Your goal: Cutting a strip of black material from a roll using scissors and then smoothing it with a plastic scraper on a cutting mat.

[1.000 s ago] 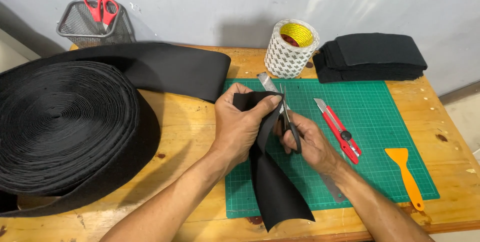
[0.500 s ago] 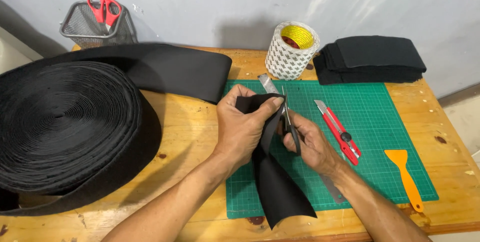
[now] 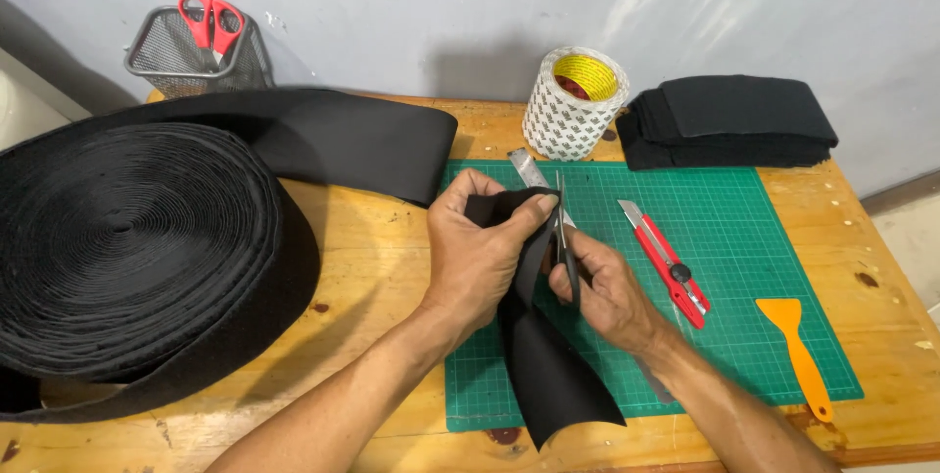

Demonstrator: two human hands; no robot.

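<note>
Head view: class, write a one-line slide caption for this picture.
Left hand holds a black fabric strip while the right hand cuts it with scissors over a green cutting mat.

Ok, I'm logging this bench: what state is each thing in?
Black strip: gripped by left hand, hanging off the bench edge.
Scissors: in right hand, blades at the strip.
Red utility knife: lying on mat.
Big black roll: partly unwound.
Red-handled scissors: in mesh basket.
</note>
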